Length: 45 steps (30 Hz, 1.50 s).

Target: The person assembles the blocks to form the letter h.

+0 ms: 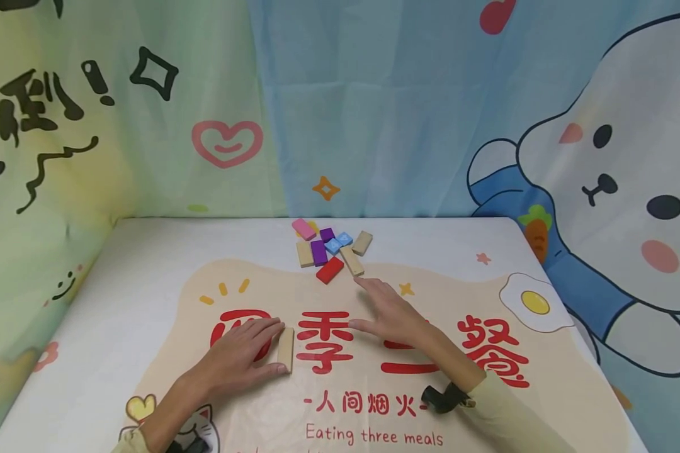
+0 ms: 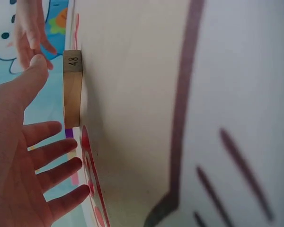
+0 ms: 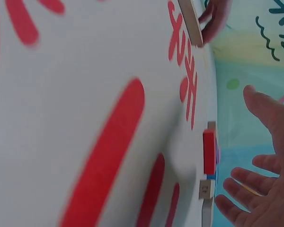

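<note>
A plain wooden block [image 1: 286,350] lies lengthwise on the printed tabletop, and its end shows the number 48 in the left wrist view. Beside it is my left hand [image 1: 235,352], thumb and fingertips right at the block's edge, fingers spread and fairly straight. Over the table, my right hand [image 1: 393,314] reaches toward a loose pile, fingers extended and nothing held. Its fingertips come close to a long wooden block [image 1: 352,261] at the near side of the pile. A red block [image 1: 330,270] lies just left of that one.
Behind these sit two purple blocks [image 1: 318,253], two light blue ones, a pink block [image 1: 303,229] and more plain wooden ones [image 1: 362,243], with a bit of yellow behind the pink. The table [image 1: 147,251] ends at a cartoon-printed curtain [image 1: 340,113].
</note>
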Tool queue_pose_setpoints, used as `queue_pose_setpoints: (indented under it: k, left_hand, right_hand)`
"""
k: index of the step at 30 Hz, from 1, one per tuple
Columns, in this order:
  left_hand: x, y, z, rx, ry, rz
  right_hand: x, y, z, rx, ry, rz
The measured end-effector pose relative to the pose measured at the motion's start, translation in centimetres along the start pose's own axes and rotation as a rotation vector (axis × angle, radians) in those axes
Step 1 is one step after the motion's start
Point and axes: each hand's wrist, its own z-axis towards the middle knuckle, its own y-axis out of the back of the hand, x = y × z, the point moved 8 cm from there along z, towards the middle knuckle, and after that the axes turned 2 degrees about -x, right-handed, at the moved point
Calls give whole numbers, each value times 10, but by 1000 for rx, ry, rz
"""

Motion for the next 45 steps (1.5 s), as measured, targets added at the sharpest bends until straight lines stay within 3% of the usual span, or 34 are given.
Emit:
queue_pose_setpoints:
  k: [10, 17, 26, 45]
  left_hand:
    - [-2, 0, -1, 0, -3, -6]
    - [-2, -1, -1, 9, 3, -3]
    - [-2, -1, -1, -2, -6, -4]
    - [-2, 0, 2, 0, 8, -3]
  right_hand:
    - [-24, 13, 36, 31, -17, -47]
    - [-38, 10, 59, 69, -21, 2]
    - [-44, 2, 78, 108, 28, 38]
    - [-46, 0, 112, 288, 89, 11]
